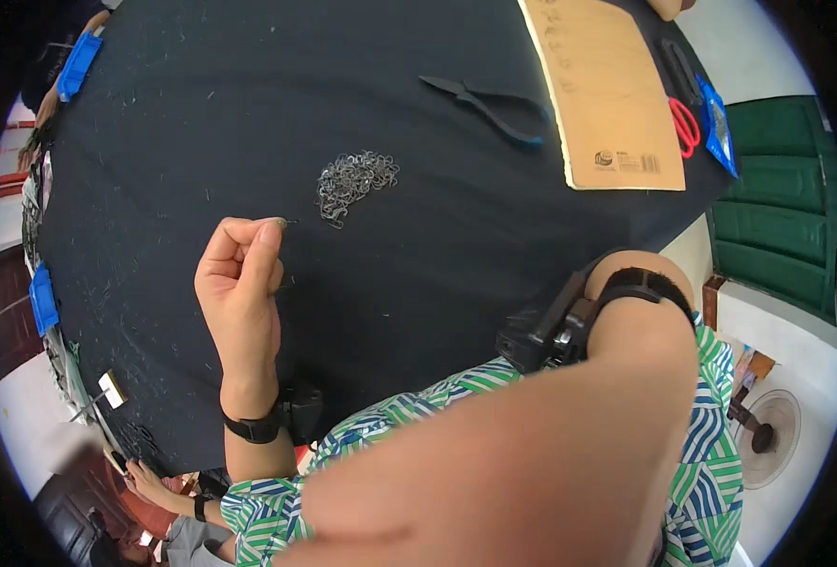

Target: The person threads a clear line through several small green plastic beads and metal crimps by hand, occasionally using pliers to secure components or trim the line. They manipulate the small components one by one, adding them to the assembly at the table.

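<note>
My left hand (241,265) is closed in a pinch over the black cloth, thumb against forefinger. A tiny dark metal piece (291,222) sticks out from the fingertips; its exact shape is too small to tell. Just right of and beyond this hand lies a pile of small curled dark wire pieces (352,184). My right arm is folded back across the lower view, very near and blurred. My right hand (371,501) shows only as a smeared shape at the lower edge, its fingers not readable. Needle-nose pliers (485,102) with dark handles lie farther off, to the right of the pile.
A tan notebook (612,104) lies at far right beside red-handled scissors (685,128) and a blue packet (718,128). Blue trays (78,66) stand along the left edge of the black-covered table (154,312). Another person's hand (149,482) rests at lower left.
</note>
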### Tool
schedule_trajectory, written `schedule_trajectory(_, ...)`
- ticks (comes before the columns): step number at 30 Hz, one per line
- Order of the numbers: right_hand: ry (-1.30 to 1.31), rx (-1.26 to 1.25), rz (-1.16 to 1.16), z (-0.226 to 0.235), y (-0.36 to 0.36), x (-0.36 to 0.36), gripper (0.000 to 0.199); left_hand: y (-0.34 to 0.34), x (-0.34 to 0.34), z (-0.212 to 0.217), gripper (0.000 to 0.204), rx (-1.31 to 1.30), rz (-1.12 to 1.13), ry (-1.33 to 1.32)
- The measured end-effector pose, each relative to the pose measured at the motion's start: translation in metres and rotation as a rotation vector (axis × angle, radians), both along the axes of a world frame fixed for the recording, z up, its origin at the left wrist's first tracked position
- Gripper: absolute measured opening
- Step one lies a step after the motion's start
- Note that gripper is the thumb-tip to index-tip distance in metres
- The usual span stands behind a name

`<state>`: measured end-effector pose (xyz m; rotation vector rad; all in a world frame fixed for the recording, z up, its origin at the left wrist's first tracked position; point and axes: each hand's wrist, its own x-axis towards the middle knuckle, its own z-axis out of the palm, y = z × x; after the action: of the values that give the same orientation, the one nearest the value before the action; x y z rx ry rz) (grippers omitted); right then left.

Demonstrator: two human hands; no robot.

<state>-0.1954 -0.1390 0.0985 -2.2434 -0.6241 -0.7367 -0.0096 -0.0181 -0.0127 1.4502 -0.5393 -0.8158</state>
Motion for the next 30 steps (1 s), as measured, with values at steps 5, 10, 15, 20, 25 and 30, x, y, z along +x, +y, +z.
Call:
schedule_trajectory(5,0.079,-0.041,-0.019,0.001,-0.006,-0.019,0.02,0.0,0.0,-0.004,0.007,0.002,0.021,0.017)
schedule_trajectory(10,0.162,-0.117,-0.039,0.008,-0.01,-0.031,0.022,-0.001,-0.002,-0.004,0.003,-0.04,0.021,0.031)
schedule_trajectory(15,0.267,-0.218,-0.095,0.009,-0.016,-0.028,0.024,0.012,-0.001,0.007,0.004,-0.012,0.03,0.005)
schedule_trajectory(20,0.347,-0.304,-0.686,-0.013,-0.022,0.028,0.019,0.002,-0.009,0.013,0.005,-0.099,-0.006,0.009)
schedule_trajectory(25,0.579,0.26,-0.197,-0.05,-0.054,0.08,0.024,0.009,-0.004,0.019,0.006,-0.074,0.015,0.012)
schedule_trajectory(30,0.64,0.427,-0.162,-0.054,-0.052,0.085,0.02,0.008,-0.003,0.022,0.007,-0.09,0.027,0.012)
